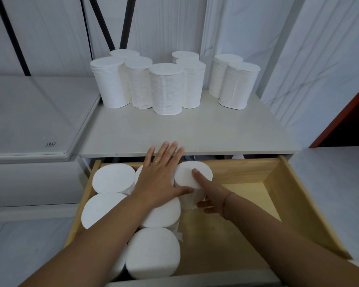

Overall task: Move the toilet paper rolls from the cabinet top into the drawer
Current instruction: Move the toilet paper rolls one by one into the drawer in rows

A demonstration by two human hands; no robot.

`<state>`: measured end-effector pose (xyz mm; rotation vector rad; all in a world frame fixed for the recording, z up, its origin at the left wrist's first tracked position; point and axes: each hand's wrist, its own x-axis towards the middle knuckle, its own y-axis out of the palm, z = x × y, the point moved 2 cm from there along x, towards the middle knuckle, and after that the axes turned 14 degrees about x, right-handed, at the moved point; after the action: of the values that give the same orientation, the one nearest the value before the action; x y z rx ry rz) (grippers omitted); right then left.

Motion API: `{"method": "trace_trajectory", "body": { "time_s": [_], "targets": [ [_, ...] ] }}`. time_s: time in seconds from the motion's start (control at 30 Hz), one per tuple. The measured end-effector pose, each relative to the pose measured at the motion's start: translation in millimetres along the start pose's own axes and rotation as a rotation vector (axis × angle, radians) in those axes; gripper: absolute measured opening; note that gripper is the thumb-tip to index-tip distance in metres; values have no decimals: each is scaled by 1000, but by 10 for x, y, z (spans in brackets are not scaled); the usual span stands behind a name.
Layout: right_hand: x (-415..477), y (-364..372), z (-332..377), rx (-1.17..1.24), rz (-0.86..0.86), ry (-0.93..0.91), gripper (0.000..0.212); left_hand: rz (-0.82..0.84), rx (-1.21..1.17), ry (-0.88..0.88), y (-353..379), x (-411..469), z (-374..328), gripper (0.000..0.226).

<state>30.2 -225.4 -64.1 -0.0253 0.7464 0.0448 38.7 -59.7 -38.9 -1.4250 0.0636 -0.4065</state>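
Several white toilet paper rolls [166, 88] stand upright at the back of the pale cabinet top [195, 133]. Below it the wooden drawer [278, 183] is pulled out, and several rolls stand upright along its left side. My right hand [207, 193] grips one roll [193, 175] at the drawer's back, thumb on its top and fingers around its side. My left hand [160, 175] lies flat with fingers spread over a roll just left of it, mostly hiding that roll.
The drawer's right half [247, 224] shows bare wood. A glass-topped white unit [29, 121] adjoins the cabinet on the left. Black rods [13, 38] lean against the white wall behind. A red-brown edge [344, 112] stands at the right.
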Motion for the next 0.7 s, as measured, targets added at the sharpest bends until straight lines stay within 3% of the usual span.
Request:
{"method": "trace_trajectory", "body": {
  "time_s": [0.2,0.37,0.47,0.57,0.7],
  "targets": [
    [-87,-20,54,-80,36,-70,78,-6,-8,16,5,-5,17,103],
    [-190,-163,290,-272,-367,-583,70,-27,-7,-22,29,-88,126,100],
    [-301,-113,569,-296,-465,-915,49,-40,-37,-114,45,-112,157,101],
    [-259,60,1025,-295,-385,-1085,56,-47,-45,-151,54,-107,173,100],
    [36,371,1722,-299,-196,-1074,82,-64,-52,-147,69,-109,170,96]
  ]
}}
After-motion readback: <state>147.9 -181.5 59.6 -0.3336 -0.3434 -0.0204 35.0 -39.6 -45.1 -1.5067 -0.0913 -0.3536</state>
